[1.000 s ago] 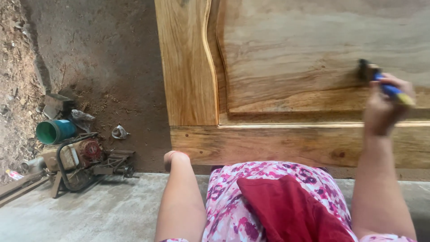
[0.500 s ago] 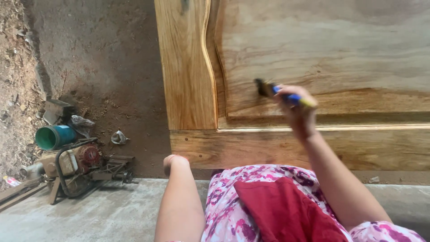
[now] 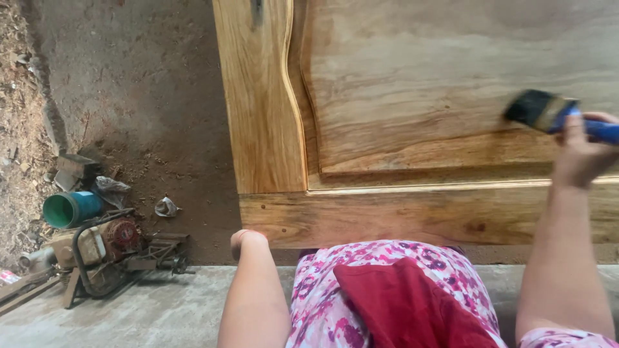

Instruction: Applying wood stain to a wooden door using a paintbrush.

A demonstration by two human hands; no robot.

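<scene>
From the head camera we look down on a large wooden door panel (image 3: 412, 96) lying flat, its surface golden-brown with long wavy grain and a slight gloss, its raised centre field bordered by a curved moulded edge and a straight bottom rail. Our right hand (image 3: 580, 151) is clenched around the blue handle of a flat paintbrush (image 3: 548, 113), whose dark bristle head and pale metal ferrule point left and sit over the lower right part of the raised field; we cannot tell whether the bristles actually touch the wood. Our left hand (image 3: 247, 238) rests at the near edge of the bottom rail, curled downward so that only the knuckles and wrist show, and we cannot tell whether it grips anything. Between our arms we see soft cloth printed with pink and purple flowers (image 3: 380, 290), with a plain dark red fold lying over it. To the left of the door the ground (image 3: 142, 96) is bare reddish earth, rough and crumbly, giving way to a smoother grey concrete slab near us. There stands a small engine machine (image 3: 103, 248) in a black tubular frame with a round red part, a teal cylindrical pipe end (image 3: 71, 209) just beside it, and a crumpled pale scrap (image 3: 166, 207) nearby.
</scene>
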